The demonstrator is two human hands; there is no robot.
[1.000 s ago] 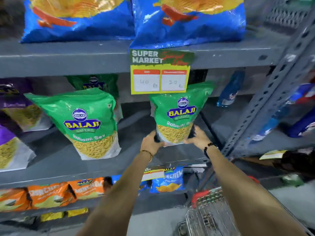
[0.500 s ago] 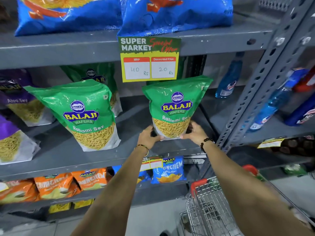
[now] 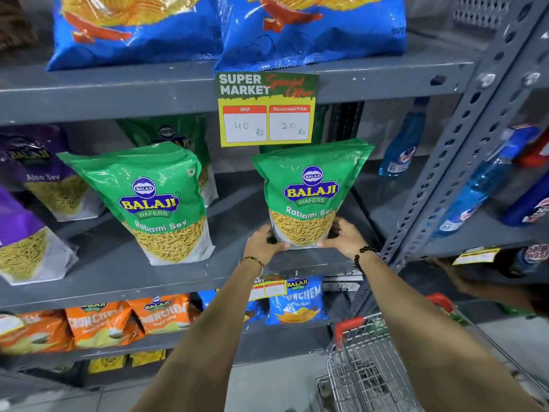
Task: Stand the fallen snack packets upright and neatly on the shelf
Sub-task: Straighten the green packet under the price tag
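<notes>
Bare forearms, no sleeves; gold bangle (image 3: pixel 252 261) on left wrist, black bead bracelet (image 3: pixel 363 254) on right.

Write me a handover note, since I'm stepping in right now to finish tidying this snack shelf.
Left hand and right hand: both grip the bottom corners of the right Ratlami Sev packet, upright on the middle shelf.
Done: the left Ratlami Sev packet stands, leaning slightly; another green packet stands behind it.
Left: release the held packet once it balances, then straighten the purple Aloo Sev packets at far left, which sit tilted.
</notes>
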